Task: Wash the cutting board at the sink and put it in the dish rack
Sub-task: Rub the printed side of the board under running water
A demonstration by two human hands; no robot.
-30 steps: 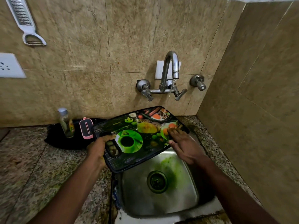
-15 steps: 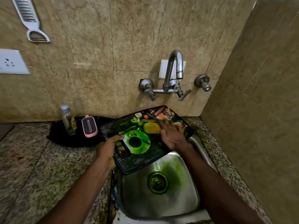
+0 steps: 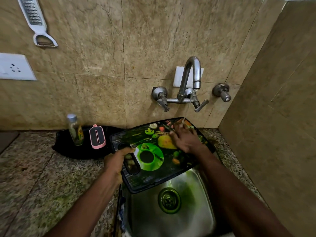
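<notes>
1 cutting board, over sink.
2 hands: left hand at board's handle end, right hand at its far end.
1 sink, at right end of counter; 1 drain.
1 tap spout; 2 tap handles, left one, right one; 1 separate valve further right on wall.
1 water stream.
1 bottle, counter's back edge.
1 pink-rimmed item, just beside bottle.
1 black mat under both.
On wall: 1 grater, 1 socket plate, 1 white plate behind spout.
</notes>
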